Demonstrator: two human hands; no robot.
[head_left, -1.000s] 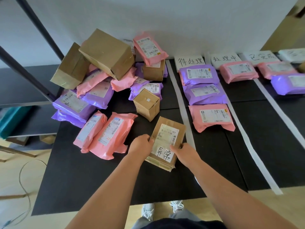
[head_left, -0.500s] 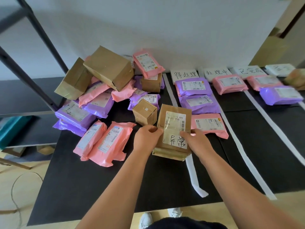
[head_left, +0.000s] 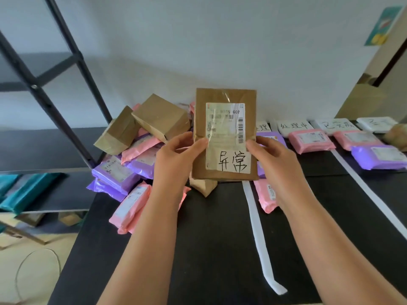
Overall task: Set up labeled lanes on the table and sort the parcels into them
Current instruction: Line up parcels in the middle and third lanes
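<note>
Several lanes are running across the black matte tabletop [head_left: 220, 249], marked by long white tape strips [head_left: 256, 227] and headed by white handwritten paper cards [head_left: 294, 125]. Upright above it, the flat brown kraft-paper parcel [head_left: 224, 97], creased and tape-glossy, is sitting between the left hand [head_left: 176, 157] and right hand [head_left: 273, 161], each grip curling round a side edge. Its small white handwritten sticker [head_left: 234, 162] is likely deciding the lane, so matching its characters to a card before lowering the parcel flat is advisable.

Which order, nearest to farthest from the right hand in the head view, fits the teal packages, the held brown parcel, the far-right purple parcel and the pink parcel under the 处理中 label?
1. brown parcel: gripped by the right hand.
2. pink parcel: just right of it.
3. purple parcel: farther right, near the frame edge.
4. teal packages: far left.
</note>
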